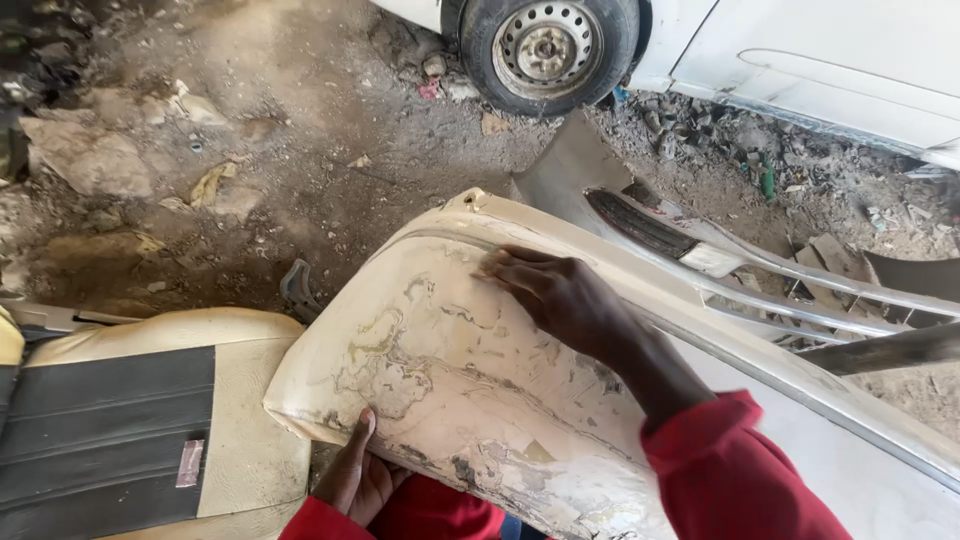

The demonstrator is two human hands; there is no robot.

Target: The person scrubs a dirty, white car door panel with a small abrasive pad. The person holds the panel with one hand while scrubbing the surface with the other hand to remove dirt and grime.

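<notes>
- Fingers (505, 268) of right hand (560, 295) lie flat and slightly spread on the cream car bumper (440, 370), gripping nothing; likely rubbing its flaking filler
- left hand (355, 480) cups the bumper's lower edge, fingers wrapped under it
- bumper rests across the lap, beside a tan-and-black car seat (130, 420); white car's wheel (548, 48) well beyond, on the dirt floor (300, 150)
- judgement: keep pressure even and strokes overlapping; brace firmly from below so the panel doesn't flex
</notes>
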